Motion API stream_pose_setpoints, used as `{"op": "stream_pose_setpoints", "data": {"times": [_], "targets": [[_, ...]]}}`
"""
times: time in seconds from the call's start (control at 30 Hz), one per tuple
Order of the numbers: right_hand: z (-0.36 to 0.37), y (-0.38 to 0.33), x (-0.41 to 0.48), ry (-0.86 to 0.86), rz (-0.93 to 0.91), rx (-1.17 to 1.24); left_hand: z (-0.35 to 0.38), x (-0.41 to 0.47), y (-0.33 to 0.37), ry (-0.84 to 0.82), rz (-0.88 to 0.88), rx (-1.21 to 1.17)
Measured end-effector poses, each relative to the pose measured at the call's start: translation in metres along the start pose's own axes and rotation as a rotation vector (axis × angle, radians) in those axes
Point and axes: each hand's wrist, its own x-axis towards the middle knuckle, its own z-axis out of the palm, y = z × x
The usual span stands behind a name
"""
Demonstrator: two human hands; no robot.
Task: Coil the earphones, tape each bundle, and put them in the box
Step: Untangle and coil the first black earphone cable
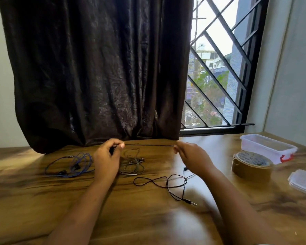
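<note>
My left hand (pixel 107 157) and my right hand (pixel 189 154) each pinch an end of a taut stretch of the black earphone cable (pixel 148 145), held level above the table. The rest of that black cable (pixel 166 184) lies in loose loops near the front, its jack plug (pixel 191 202) pointing right. Blue earphones (pixel 69 165) lie tangled at the left. Grey-green earphones (pixel 132 163) lie heaped between my hands. A brown tape roll (pixel 251 167) sits at the right. Behind it stands the clear plastic box (pixel 267 147) with a red latch.
The clear box lid (pixel 304 183) lies at the right edge of the wooden table (pixel 148 218). A dark curtain (pixel 95 76) hangs down onto the table's back edge. A barred window (pixel 217 68) is at the back right.
</note>
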Motion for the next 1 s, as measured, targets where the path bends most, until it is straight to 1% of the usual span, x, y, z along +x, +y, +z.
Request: {"op": "stream_pose_setpoints", "data": {"times": [0.1,0.17,0.23,0.3,0.37,0.4,0.47,0.53,0.6,0.67,0.7,0.73,0.77,0.8,0.83,0.87,0.9,0.93,0.97,1.0], "targets": [[-0.004,0.008,-0.001,0.034,0.103,-0.074,0.002,0.002,-0.011,-0.120,0.053,0.112],[-0.006,0.007,-0.001,0.078,0.149,-0.101,0.005,-0.001,-0.012,-0.194,0.089,0.135],[-0.010,0.008,-0.001,0.116,0.188,-0.154,0.006,-0.002,-0.009,-0.221,0.124,0.147],[-0.011,0.009,-0.002,0.114,0.205,-0.195,0.004,-0.002,-0.008,-0.232,0.163,0.178],[-0.011,0.011,-0.003,0.105,0.208,-0.200,0.002,-0.002,-0.009,-0.187,0.204,0.250],[-0.011,0.011,-0.003,0.107,0.209,-0.200,0.001,-0.002,-0.010,-0.132,0.207,0.277],[-0.011,0.014,-0.003,0.115,0.227,-0.200,-0.001,0.000,-0.011,0.000,0.156,0.278],[-0.011,0.016,-0.005,0.111,0.244,-0.202,-0.003,0.000,-0.011,0.065,0.072,0.273],[-0.008,0.016,-0.006,0.102,0.235,-0.219,-0.003,0.001,-0.017,0.049,0.016,0.340],[-0.006,0.016,-0.005,0.125,0.224,-0.219,-0.001,0.005,-0.022,-0.028,-0.015,0.370],[-0.006,0.017,-0.004,0.145,0.225,-0.205,0.000,0.007,-0.019,-0.077,-0.035,0.298],[-0.006,0.017,-0.003,0.166,0.223,-0.186,0.001,0.008,-0.013,-0.143,-0.096,0.153],[-0.006,0.017,-0.002,0.185,0.213,-0.164,0.000,0.009,-0.004,-0.246,-0.204,-0.051],[-0.005,0.015,-0.002,0.202,0.190,-0.144,-0.001,0.007,0.008,-0.396,-0.316,-0.314],[-0.003,0.012,-0.002,0.224,0.149,-0.128,-0.003,0.002,0.022,-0.595,-0.433,-0.568],[-0.001,0.007,-0.001,0.250,0.094,-0.113,-0.004,-0.004,0.033,-0.793,-0.533,-0.736],[0.000,0.001,0.000,0.267,0.033,-0.097,-0.002,-0.011,0.042,-0.935,-0.566,-0.771],[0.001,-0.005,0.001,0.269,-0.022,-0.074,0.004,-0.017,0.047,-0.976,-0.541,-0.738],[0.002,-0.012,0.003,0.259,-0.072,-0.050,0.011,-0.023,0.050,-0.898,-0.488,-0.684],[0.003,-0.018,0.004,0.246,-0.119,-0.036,0.018,-0.027,0.052,-0.751,-0.437,-0.636]]}}
